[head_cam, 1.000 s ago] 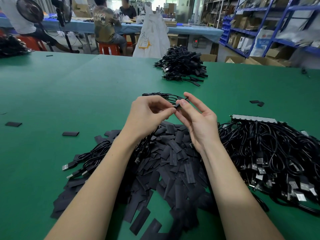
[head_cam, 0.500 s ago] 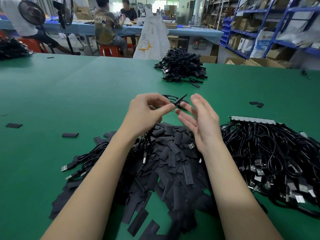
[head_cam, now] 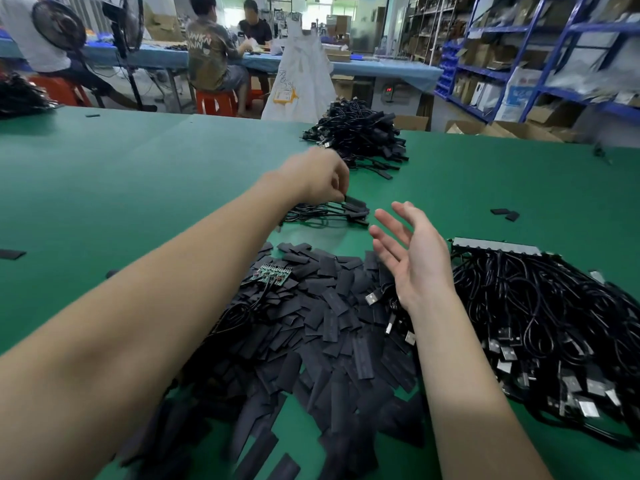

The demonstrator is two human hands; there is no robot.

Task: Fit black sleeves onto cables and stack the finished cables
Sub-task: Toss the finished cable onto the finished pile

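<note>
Green matting covers a wide work table [head_cam: 138, 188] in a busy workshop, with blue shelving [head_cam: 540, 57] full of boxes along the right wall and other people seated on red stools at a blue bench in the background.

Left hand [head_cam: 320, 178] is stretched forward over the table, its fingers curled and pinching the black sleeve [head_cam: 354, 201] on the end of a cable, right above a small stack of finished cables [head_cam: 325, 214] lying flat on the mat. The hand is slightly blurred, so the exact finger placement is hard to make out.

Right hand [head_cam: 412, 258] is held nearer the body, well apart from the left, palm turned inward and fingers spread and straight, holding nothing.

Beneath both forearms lies a big loose heap of flat black sleeves [head_cam: 332, 327]. A small green circuit board [head_cam: 272, 274] rests on the heap's far left edge, and a few silver plugs poke out near the right wrist.

To the right sits a large tangle of black cables [head_cam: 540, 323] with silver plugs (their far ends gathered along a grey strip [head_cam: 495, 244]).

Farther back, beyond the left hand, is a larger mound of sleeved cables [head_cam: 360, 136]. A few stray sleeves lie scattered on the mat, including two on the right [head_cam: 505, 214]. A white sack [head_cam: 299, 84] stands behind the table.
</note>
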